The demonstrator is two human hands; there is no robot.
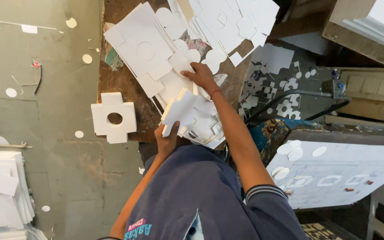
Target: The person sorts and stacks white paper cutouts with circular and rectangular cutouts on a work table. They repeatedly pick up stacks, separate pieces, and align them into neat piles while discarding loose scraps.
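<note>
The bundle of white die-cut cardboard pieces [192, 118] sits over the brown board's [125, 84] near edge, the left hand [167, 140] clamped on its lower end. The right hand [201, 75], fingers curled together, presses a loose sheet [150, 53] in the pile beyond. It looks like gathering; next that sheet needs pulling onto the bundle squarely.

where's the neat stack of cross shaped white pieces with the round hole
In the head view it sits left of centre: the cross-shaped stack rests at the left edge of the brown board, just left of the left hand.
</note>
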